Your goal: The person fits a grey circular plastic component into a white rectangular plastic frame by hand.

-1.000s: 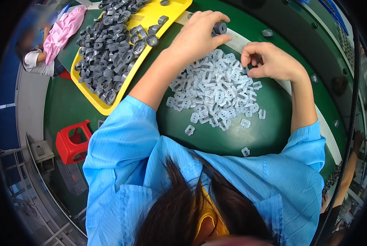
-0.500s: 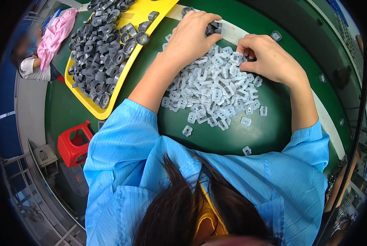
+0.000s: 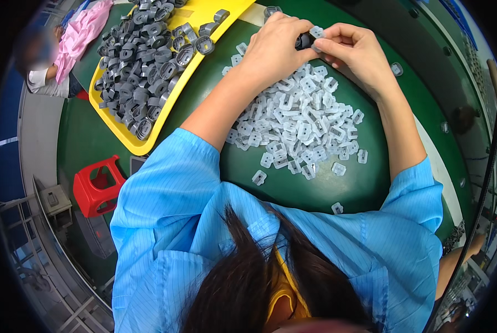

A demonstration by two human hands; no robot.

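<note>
My left hand (image 3: 277,49) is closed around a dark grey plastic housing (image 3: 304,41), mostly hidden by the fingers. Close against it, my right hand (image 3: 360,58) pinches a small translucent white plastic clip (image 3: 316,31) between thumb and fingers. The clip is at the housing's right side; whether they touch I cannot tell. Below both hands, a heap of similar white clips (image 3: 304,132) is spread on the green table. Another grey housing (image 3: 271,10) lies just beyond my left hand.
A yellow tray (image 3: 173,102) full of dark grey housings stands to the left. Single clips (image 3: 259,177) lie scattered around the heap. A red plastic stool (image 3: 97,186) is at the lower left. Another person (image 3: 43,80) sits at the far left beside pink cloth (image 3: 82,41).
My right hand has moved from the heap's upper right edge up to my left hand, carrying a white clip. My left hand stays around the grey housing.
</note>
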